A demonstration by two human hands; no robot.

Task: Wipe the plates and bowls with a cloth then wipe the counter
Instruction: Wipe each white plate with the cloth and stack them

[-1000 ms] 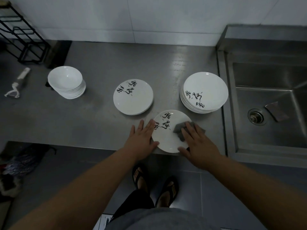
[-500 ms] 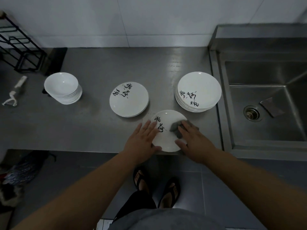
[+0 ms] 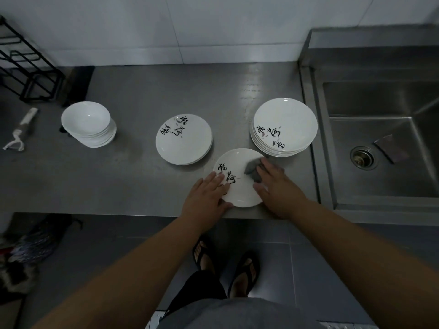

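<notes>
Wiping plates is the step in hand: right of the bowls (image 3: 89,124) and a short pile of plates (image 3: 184,140), the left hand (image 3: 206,198) lies flat, fingers spread, on the near-left rim of a single plate (image 3: 240,184) at the counter (image 3: 133,176) edge. The right hand (image 3: 275,186) presses the bunched cloth (image 3: 252,170) onto its far-right part with straight fingers. Next, probably, swap it for one off the taller stack (image 3: 285,127) alongside; dim light hides which pile is clean.

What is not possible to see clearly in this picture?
Head view only.
Cloth: partly under the right hand.
Writing on the front plate: lower part covered by the left hand.
Plate count in the right stack: rims too small.
Black rack: cut off by the left edge.
</notes>
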